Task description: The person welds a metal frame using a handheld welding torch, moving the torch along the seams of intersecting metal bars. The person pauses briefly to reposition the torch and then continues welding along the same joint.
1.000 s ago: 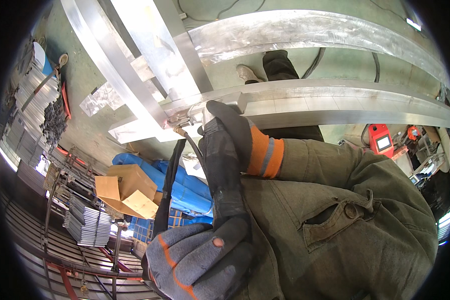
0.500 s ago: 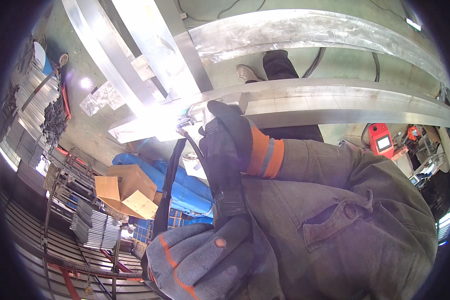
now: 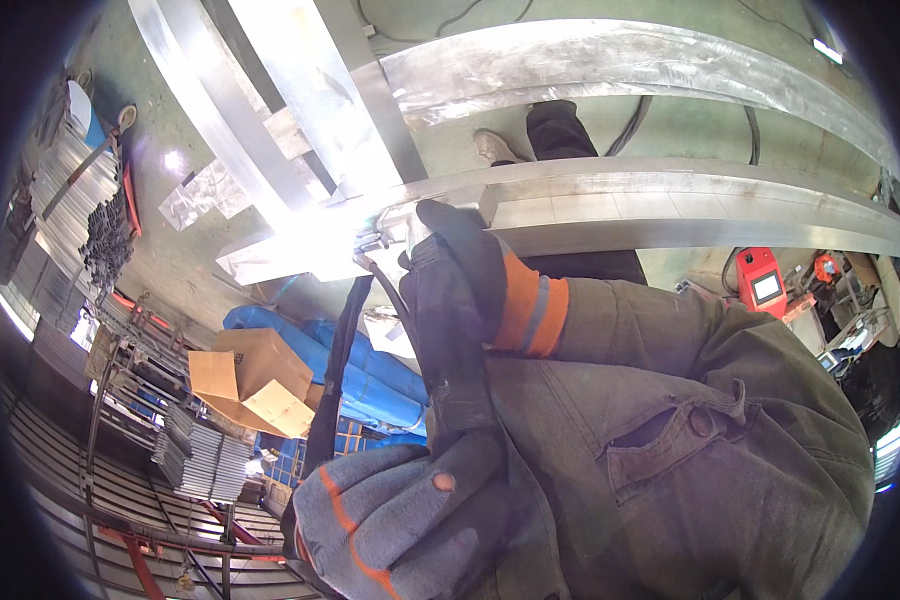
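A dark welding torch runs up the middle of the view, its tip end against a bright white glare where metal beams meet. My right hand, in a dark glove with an orange and grey cuff, is closed around the torch near that end. Lower down, my left hand, in a grey glove with orange lines and a small hole, wraps the torch's lower part. A thin black hose hangs from the torch tip down beside my left hand. The metal beam lies just beyond my right hand. Glare hides the joint.
Another curved metal beam crosses the top, with a leg and shoe below it. An open cardboard box rests by blue wrapped rolls. A red device with a screen stands right. Metal profiles are stacked left.
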Demonstrator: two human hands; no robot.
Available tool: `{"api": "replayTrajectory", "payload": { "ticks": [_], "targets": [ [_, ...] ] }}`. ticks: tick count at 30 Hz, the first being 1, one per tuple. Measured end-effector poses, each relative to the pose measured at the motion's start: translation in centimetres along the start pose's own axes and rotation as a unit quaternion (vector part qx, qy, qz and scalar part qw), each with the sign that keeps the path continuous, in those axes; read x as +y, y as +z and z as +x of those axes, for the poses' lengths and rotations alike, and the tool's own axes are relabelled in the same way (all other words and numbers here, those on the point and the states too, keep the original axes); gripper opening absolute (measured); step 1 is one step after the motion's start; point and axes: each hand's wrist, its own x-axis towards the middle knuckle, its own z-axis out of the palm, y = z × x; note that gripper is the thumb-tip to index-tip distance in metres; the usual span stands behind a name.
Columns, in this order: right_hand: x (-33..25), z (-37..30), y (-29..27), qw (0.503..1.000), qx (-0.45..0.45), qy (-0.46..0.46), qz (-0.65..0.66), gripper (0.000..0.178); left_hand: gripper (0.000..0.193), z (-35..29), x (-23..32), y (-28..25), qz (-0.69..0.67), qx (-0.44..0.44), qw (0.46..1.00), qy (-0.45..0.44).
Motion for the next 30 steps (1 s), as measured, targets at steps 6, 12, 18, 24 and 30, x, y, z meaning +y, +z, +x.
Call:
{"api": "replayTrajectory", "payload": {
  "ticks": [6,12,18,24,30],
  "targets": [
    [-0.3,-0.4,0.1,0.996,-0.003,0.011,0.09,0.056,0.031,1.0,-0.5,2.3,0.01,0.078,0.997,0.019],
    [-1.3,-0.6,-0.1,0.992,-0.027,-0.076,-0.1,0.062,0.032,-0.2,-1.2,2.1,-0.022,0.067,0.997,0.018],
    [-1.7,-1.0,0.1,0.994,-0.038,-0.067,-0.072,0.066,0.034,-0.7,-0.1,-0.9,-0.015,-0.023,1.0,-0.016],
    [-1.3,-0.8,-0.1,0.996,-0.037,-0.05,-0.07,0.065,0.038,1.4,0.8,2.1,0.048,0.084,0.993,-0.068],
    [-0.7,-0.7,-0.6,0.995,-0.034,-0.042,-0.078,0.064,0.035,1.6,0.4,0.7,0.027,0.04,0.999,-0.012]
  ]
}}
